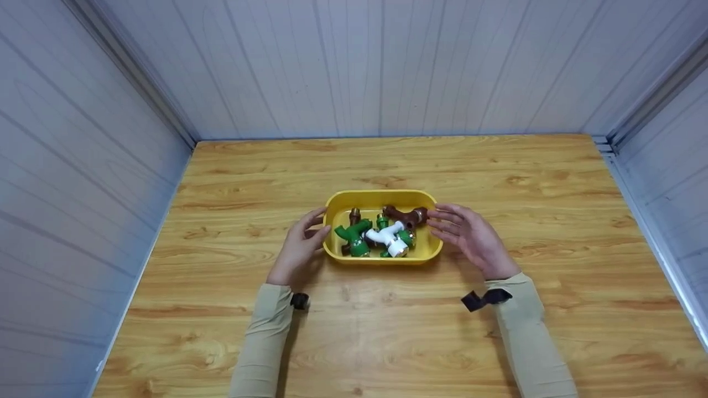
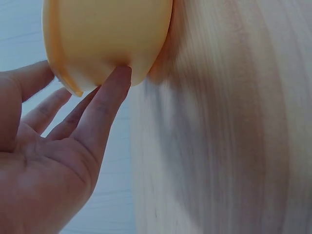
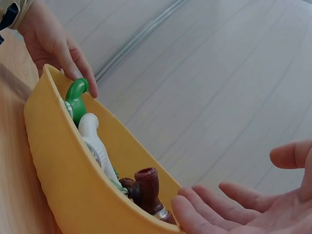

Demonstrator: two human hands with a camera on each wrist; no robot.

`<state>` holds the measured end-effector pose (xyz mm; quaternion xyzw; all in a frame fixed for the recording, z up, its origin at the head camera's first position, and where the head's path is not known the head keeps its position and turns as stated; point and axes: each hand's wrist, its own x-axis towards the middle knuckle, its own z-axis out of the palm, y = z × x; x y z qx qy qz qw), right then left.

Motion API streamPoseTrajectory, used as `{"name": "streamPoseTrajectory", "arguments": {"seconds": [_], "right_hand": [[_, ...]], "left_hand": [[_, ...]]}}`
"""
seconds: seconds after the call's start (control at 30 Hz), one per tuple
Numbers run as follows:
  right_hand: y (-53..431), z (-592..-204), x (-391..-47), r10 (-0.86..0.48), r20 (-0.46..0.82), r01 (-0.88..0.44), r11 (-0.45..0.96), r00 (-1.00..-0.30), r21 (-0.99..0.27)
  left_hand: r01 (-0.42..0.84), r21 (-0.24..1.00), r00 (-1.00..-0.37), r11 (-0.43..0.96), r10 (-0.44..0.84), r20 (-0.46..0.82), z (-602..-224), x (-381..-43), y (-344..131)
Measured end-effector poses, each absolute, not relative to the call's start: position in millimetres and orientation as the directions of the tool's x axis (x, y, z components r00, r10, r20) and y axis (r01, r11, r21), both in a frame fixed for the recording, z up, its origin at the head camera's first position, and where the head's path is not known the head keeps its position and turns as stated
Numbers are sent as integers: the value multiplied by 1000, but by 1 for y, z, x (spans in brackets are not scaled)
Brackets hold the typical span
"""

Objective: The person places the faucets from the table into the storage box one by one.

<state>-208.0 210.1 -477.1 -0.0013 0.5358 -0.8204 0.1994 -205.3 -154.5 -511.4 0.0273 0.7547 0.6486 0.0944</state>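
Observation:
A yellow oblong plastic bin [image 1: 381, 261] stands on the wooden table, filled with Y-shaped pieces like pipe fittings, some with metal ends. Among them are a green fitting [image 1: 358, 247], a white fitting [image 1: 387, 236] and a brown fitting [image 1: 406, 215]. My left hand [image 1: 293, 249] grips the bin's left end, thumb over the rim and fingers along the outer wall. At the opposite end is my right hand [image 1: 478, 243], its fingers extended and spread, fingertips right at the rim. The right wrist view shows its palm turned upward, holding nothing.
The wooden table [image 1: 387, 331] has pale panelled walls at its back [image 1: 354, 72], left [image 1: 72, 182] and right. Dark straps with small devices sit on both wrists. The bin lies near the table's middle, some way from the back wall.

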Motion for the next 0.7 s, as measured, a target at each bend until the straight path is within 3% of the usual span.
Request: {"name": "streamPoseTrajectory", "arguments": {"seconds": [0.4, 0.7], "right_hand": [[227, -474, -195, -328, -209, 235, -41, -921, -971], [240, -470, -191, -245, -201, 138, 253, -949, -958]], "left_hand": [[10, 905, -994, 425, 107, -39, -500, -193, -155], [107, 829, -992, 549, 111, 55, -481, -183, -150]]}}
